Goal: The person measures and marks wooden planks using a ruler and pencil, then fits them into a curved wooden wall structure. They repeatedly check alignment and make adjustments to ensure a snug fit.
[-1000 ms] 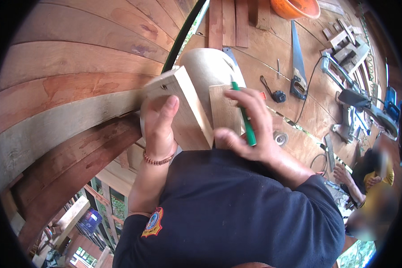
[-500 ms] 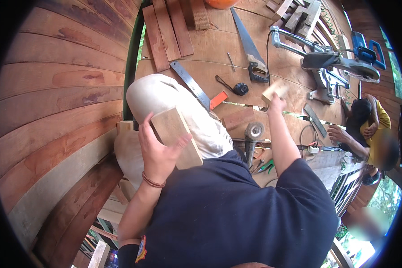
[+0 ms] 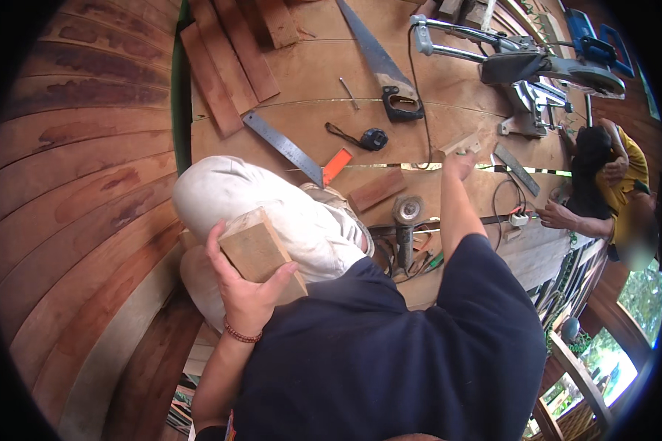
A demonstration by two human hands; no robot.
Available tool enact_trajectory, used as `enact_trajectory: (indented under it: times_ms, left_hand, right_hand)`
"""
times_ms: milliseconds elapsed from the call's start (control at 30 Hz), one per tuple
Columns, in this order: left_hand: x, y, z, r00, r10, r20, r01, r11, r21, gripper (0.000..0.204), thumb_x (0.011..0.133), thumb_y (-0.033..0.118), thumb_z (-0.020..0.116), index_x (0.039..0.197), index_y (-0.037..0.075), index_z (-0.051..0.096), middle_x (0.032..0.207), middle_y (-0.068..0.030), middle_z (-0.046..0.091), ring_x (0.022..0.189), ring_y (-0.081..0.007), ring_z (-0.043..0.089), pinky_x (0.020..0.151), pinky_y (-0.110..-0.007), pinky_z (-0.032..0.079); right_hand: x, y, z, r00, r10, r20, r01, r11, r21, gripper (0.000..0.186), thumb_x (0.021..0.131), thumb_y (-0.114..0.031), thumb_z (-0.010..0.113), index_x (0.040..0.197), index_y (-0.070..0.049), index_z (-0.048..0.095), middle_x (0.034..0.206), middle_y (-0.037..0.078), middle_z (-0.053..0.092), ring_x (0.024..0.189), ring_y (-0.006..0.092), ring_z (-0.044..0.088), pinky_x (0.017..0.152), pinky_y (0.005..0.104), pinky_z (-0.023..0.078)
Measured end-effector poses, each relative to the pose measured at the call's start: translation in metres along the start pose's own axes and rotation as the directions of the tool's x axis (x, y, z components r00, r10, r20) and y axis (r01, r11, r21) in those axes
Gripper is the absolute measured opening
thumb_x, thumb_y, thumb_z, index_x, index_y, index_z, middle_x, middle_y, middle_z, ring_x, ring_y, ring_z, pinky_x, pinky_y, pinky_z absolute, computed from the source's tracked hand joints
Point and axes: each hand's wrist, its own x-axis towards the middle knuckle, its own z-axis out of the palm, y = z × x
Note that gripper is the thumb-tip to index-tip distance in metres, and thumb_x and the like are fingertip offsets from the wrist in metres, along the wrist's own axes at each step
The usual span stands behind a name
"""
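My left hand (image 3: 246, 290) grips a pale rectangular wood block (image 3: 254, 250) resting against my raised knee in pale trousers (image 3: 217, 184). My right arm is stretched out to the floorboards, where my right hand (image 3: 460, 165) is closed on a small pale wood piece (image 3: 463, 143); a bit of green shows between the fingers, too small to name for sure. Just right of that hand lies a narrow grey metal strip (image 3: 515, 169), and a black cord (image 3: 426, 132) runs past its left. An angle grinder (image 3: 404, 231) lies below it, beside my leg.
On the floor lie a handsaw (image 3: 401, 99), tape measure (image 3: 374, 139), metal square (image 3: 287, 151), red-brown planks (image 3: 221, 73) and offcut (image 3: 375, 191). A mitre saw (image 3: 529, 73) stands behind. A person in yellow and black (image 3: 621, 176) works at the right. A plank wall (image 3: 73, 184) is at left.
My right hand has gone from beside the left-hand block, where it held a green pencil, out to the floor with a small wood piece. The left-hand block now lies tilted against my knee.
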Motion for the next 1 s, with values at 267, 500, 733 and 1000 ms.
enact_trajectory:
  times_ms: [267, 500, 733, 1000]
  left_hand:
    - [-0.003, -0.011, -0.014, 0.996, -0.023, 0.083, 0.051, 0.937, -0.346, 0.083, 0.077, 0.011, 0.089, 0.144, -0.001, 0.041, 0.124, -0.0102, 0.062, 0.111, -0.0173, 0.062, 0.097, -0.033, 0.052]
    - [-0.018, -0.014, -0.038, 0.972, -0.234, 0.018, 0.149, 0.554, -0.819, 0.058, 0.084, 0.001, 0.08, 0.134, 0.002, 0.051, 0.12, -0.0057, 0.063, 0.107, -0.0139, 0.063, 0.092, -0.031, 0.053]
    - [-0.041, -0.035, -0.053, 0.973, -0.224, 0.053, 0.153, 0.456, -0.877, 0.058, 0.088, 0.008, 0.076, 0.136, -0.001, 0.046, 0.122, -0.0082, 0.06, 0.112, -0.0144, 0.06, 0.099, -0.031, 0.05]
    - [-0.052, -0.035, -0.041, 0.988, -0.099, 0.118, 0.151, 0.466, -0.872, 0.062, 0.088, 0.01, 0.077, 0.138, -0.005, 0.043, 0.126, -0.0112, 0.059, 0.116, -0.0165, 0.059, 0.1, -0.032, 0.05]
  right_hand:
    - [-0.196, -0.127, -0.004, -0.089, -0.78, 0.619, 0.841, 0.274, 0.467, 0.032, 0.089, -0.013, 0.062, 0.121, -0.012, 0.063, 0.125, 0.018, 0.059, 0.103, 0.0363, 0.065, 0.085, 0.0468, 0.054]
    - [-0.193, -0.135, 0.034, -0.336, -0.606, 0.721, 0.922, -0.055, 0.383, 0.043, 0.086, -0.02, 0.069, 0.127, -0.016, 0.058, 0.131, 0.009, 0.057, 0.104, 0.0343, 0.067, 0.082, 0.0439, 0.057]
    - [-0.197, -0.203, -0.109, 0.144, -0.865, 0.481, 0.558, 0.472, 0.682, 0.033, 0.088, -0.012, 0.064, 0.121, -0.011, 0.059, 0.101, 0.013, 0.07, 0.089, 0.0251, 0.069, 0.078, 0.04, 0.055]
    - [-0.222, -0.247, -0.274, 0.367, -0.847, 0.384, -0.418, 0.219, 0.882, 0.028, 0.09, -0.015, 0.054, 0.115, -0.001, 0.051, 0.095, 0.017, 0.067, 0.089, 0.0264, 0.067, 0.086, 0.038, 0.052]
